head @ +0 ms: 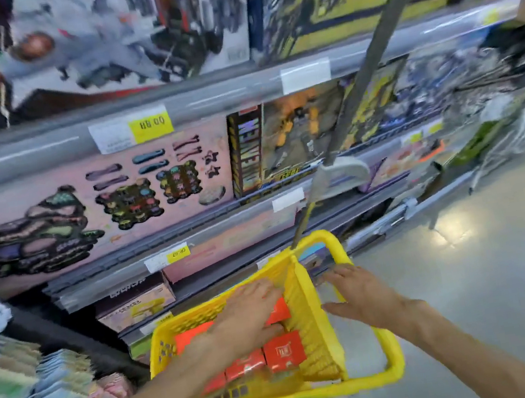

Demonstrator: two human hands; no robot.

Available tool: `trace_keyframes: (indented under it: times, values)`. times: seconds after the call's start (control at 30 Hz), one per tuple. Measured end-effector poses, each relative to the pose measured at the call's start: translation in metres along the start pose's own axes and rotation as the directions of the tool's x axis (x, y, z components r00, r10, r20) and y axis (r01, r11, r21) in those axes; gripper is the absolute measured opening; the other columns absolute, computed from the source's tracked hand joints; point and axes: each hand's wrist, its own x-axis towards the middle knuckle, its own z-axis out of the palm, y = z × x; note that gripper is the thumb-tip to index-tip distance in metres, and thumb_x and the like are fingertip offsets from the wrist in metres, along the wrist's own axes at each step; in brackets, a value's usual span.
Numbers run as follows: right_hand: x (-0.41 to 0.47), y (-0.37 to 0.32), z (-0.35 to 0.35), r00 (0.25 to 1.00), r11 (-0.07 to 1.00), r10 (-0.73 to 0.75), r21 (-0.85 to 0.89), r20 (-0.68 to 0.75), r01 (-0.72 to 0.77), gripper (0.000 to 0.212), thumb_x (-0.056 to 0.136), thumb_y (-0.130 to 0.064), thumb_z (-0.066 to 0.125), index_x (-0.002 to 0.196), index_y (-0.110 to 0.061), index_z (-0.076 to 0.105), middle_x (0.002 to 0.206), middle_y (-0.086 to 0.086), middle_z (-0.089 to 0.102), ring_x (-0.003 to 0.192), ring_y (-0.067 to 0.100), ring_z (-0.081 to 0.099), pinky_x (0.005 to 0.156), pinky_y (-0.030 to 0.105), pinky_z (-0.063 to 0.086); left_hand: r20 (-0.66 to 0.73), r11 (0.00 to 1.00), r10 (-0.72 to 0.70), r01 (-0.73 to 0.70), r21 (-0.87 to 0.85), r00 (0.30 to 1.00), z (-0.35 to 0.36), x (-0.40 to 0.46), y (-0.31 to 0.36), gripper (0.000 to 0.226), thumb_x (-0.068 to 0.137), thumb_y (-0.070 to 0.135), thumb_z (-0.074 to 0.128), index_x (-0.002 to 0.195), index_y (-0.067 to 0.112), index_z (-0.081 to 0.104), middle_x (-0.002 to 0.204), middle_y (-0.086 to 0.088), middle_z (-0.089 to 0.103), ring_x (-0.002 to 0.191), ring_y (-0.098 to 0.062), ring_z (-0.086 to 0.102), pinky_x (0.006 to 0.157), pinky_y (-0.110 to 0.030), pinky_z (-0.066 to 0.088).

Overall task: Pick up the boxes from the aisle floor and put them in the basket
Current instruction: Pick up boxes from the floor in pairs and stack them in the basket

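Already several orange boxes (pixel 283 351) lie inside the yellow basket (pixel 393 356); the left hand (pixel 251 315) rests flat on them, fingers together, the right hand (pixel 362 293) spread empty nearby. No boxes show on the floor.

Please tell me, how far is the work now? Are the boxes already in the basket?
Done: several orange boxes lie inside the yellow basket. In hand: the left hand presses on boxes inside the basket, apparently settling them; the right hand hovers open beside its rim, holding nothing. Left: no boxes show on the visible floor, so little seems to remain.
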Motion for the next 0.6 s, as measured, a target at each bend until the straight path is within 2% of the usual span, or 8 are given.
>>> trace_keyframes:
  times: [0.1, 0.17, 0.27, 0.37, 0.47, 0.6]
  values:
    - [-0.068, 0.023, -0.071, 0.989, 0.996, 0.089, 0.000, -0.122, -0.089, 0.075, 0.077, -0.068, 0.040, 0.129, -0.017, 0.058, 0.125, 0.008, 0.061, 0.120, 0.030, 0.054, 0.100, 0.037, 0.040, -0.094, 0.983, 0.166, -0.158, 0.089, 0.982, -0.055, 0.037, 0.056, 0.076, 0.078, 0.052, 0.069, 0.141, 0.017, 0.047, 0.144, -0.009, 0.049, 0.135, -0.028, 0.043, 0.110, -0.038, 0.039]
    - [-0.119, 0.046, -0.107, 0.962, 0.984, 0.174, 0.000, -0.208, -0.178, 0.076, 0.077, -0.069, 0.039, 0.128, -0.016, 0.058, 0.122, 0.008, 0.063, 0.118, 0.029, 0.056, 0.099, 0.037, 0.043, -0.121, 0.956, 0.284, -0.271, 0.111, 0.951, -0.089, 0.066, 0.104, 0.076, 0.075, 0.055, 0.069, 0.138, 0.016, 0.049, 0.140, -0.009, 0.053, 0.132, -0.027, 0.046, 0.108, -0.037, 0.040]
    - [-0.195, 0.083, -0.149, 0.911, 0.947, 0.311, 0.005, -0.271, -0.322, 0.082, 0.077, -0.072, 0.038, 0.136, -0.017, 0.051, 0.132, 0.009, 0.059, 0.128, 0.030, 0.050, 0.108, 0.037, 0.040, -0.157, 0.898, 0.434, -0.412, 0.151, 0.887, -0.131, 0.112, 0.179, 0.075, 0.078, 0.060, 0.065, 0.135, 0.015, 0.047, 0.138, -0.010, 0.054, 0.130, -0.028, 0.047, 0.106, -0.039, 0.040]
    - [-0.269, 0.119, -0.183, 0.831, 0.892, 0.437, 0.050, -0.345, -0.449, 0.080, 0.080, -0.072, 0.044, 0.142, -0.020, 0.044, 0.140, 0.005, 0.052, 0.134, 0.026, 0.043, 0.111, 0.034, 0.032, -0.123, 0.852, 0.519, -0.500, 0.153, 0.846, -0.156, 0.163, 0.249, 0.078, 0.079, 0.065, 0.056, 0.139, 0.019, 0.034, 0.141, -0.013, 0.049, 0.131, -0.032, 0.046, 0.105, -0.043, 0.043]
    - [-0.336, 0.160, -0.203, 0.744, 0.836, 0.524, 0.083, -0.415, -0.542, 0.079, 0.085, -0.064, 0.057, 0.147, -0.020, 0.037, 0.147, 0.004, 0.045, 0.138, 0.023, 0.038, 0.113, 0.031, 0.024, -0.103, 0.798, 0.600, -0.585, 0.146, 0.793, -0.168, 0.218, 0.320, 0.083, 0.077, 0.068, 0.051, 0.140, 0.015, 0.042, 0.141, -0.015, 0.049, 0.129, -0.034, 0.049, 0.105, -0.044, 0.043]
    - [-0.419, 0.233, -0.212, 0.648, 0.762, 0.617, 0.135, -0.447, -0.633, 0.082, 0.085, -0.066, 0.055, 0.149, -0.020, 0.033, 0.148, 0.004, 0.043, 0.136, 0.026, 0.038, 0.111, 0.035, 0.030, -0.122, 0.729, 0.683, -0.663, 0.172, 0.720, -0.170, 0.286, 0.424, 0.081, 0.082, 0.069, 0.047, 0.141, 0.014, 0.045, 0.143, -0.013, 0.049, 0.131, -0.030, 0.048, 0.109, -0.044, 0.041]
